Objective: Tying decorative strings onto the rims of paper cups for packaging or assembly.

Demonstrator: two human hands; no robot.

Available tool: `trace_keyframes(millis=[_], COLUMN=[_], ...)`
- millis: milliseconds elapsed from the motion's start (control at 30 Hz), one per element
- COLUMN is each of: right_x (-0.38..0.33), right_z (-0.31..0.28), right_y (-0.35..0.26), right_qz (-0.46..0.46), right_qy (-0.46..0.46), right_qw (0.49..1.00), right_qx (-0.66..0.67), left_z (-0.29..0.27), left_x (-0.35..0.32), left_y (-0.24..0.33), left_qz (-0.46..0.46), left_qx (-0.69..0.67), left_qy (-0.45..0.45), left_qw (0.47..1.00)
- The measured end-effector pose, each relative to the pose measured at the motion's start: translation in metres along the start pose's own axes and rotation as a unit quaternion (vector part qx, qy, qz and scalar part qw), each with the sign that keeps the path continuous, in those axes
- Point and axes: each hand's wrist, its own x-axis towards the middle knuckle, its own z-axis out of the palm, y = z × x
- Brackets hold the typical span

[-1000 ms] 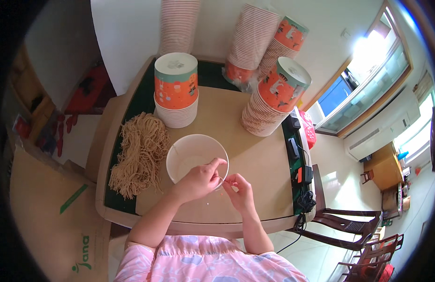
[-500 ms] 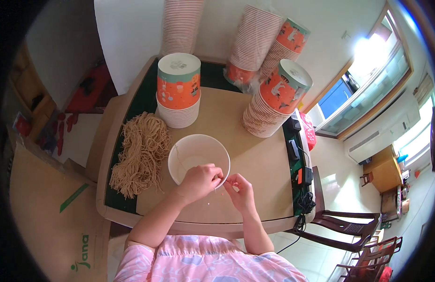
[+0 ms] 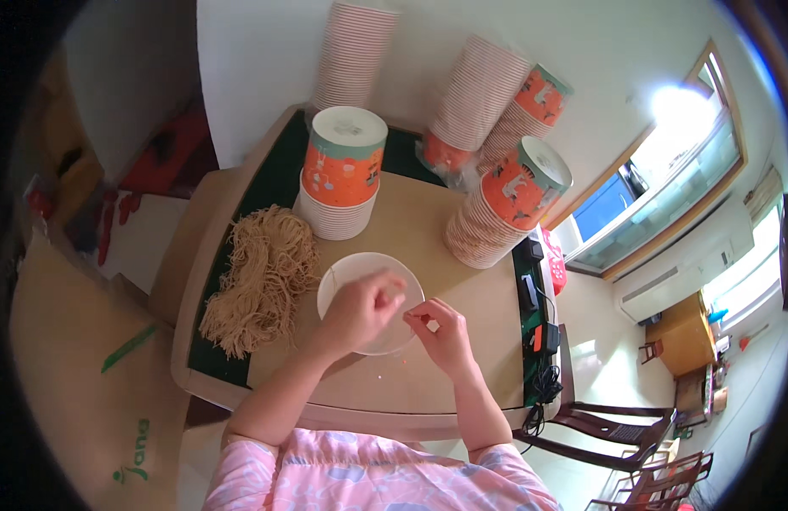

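Left hand (image 3: 360,311) is hovering over the white bowl (image 3: 347,274), fingers curled in a loose pinch; we are not able to tell if anything is between the fingertips. Right hand (image 3: 445,334) is sitting just beside the bowl's right rim, thumb and forefinger pinched on something tiny, too small to identify.

Head view, counts:
- One white bowl, upright on the tan table (image 3: 411,383), partly under our left hand, touching or nearly touching the right one.
- One heap of tan noodles (image 3: 262,281), left of the bowl, lying over the table's dark green edge strip (image 3: 266,183), well clear of both hands.
- Two cup stacks on the table: an upright orange-printed one (image 3: 343,170) behind the bowl, a tilted one (image 3: 504,204) to its right.
- Three more stacks behind, at the white wall: one tall upright (image 3: 353,51), two leaning (image 3: 479,98) (image 3: 530,106).
- Black cables and gadgets (image 3: 538,328) along the table's right edge.
- One dark wooden chair (image 3: 615,430) at lower right.
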Motion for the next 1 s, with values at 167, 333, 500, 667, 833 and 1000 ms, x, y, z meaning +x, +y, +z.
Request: trace_keyframes(millis=[167, 333, 500, 667, 833, 1000], right_x=[0.003, -0.007, -0.014, -0.01, -0.006, -0.005], right_z=[0.001, 0.013, 0.007, -0.024, -0.022, -0.031], right_y=[0.012, 0.02, 0.019, 0.022, -0.004, 0.004], right_qz=[-0.004, 0.075, 0.076, 0.039, 0.038, -0.053], right_qy=[0.047, 0.064, 0.101, 0.12, -0.013, -0.011], right_qw=[0.999, 0.95, 0.927, 0.939, 0.977, 0.998], right_qx=[0.026, 0.296, 0.353, 0.321, 0.207, -0.023], left_z=[-0.019, 0.016, 0.033, 0.027, 0.027, 0.029], left_x=[0.007, -0.008, -0.019, -0.024, -0.023, -0.023], left_y=[-0.018, -0.018, -0.022, -0.019, -0.017, -0.019], left_qz=[-0.071, -0.075, -0.038, -0.073, -0.053, -0.035], left_qx=[0.029, -0.077, -0.12, -0.121, -0.106, -0.101], left_qy=[0.061, -0.12, -0.097, -0.091, -0.083, -0.078], left_qw=[0.995, 0.987, 0.987, 0.986, 0.989, 0.991])
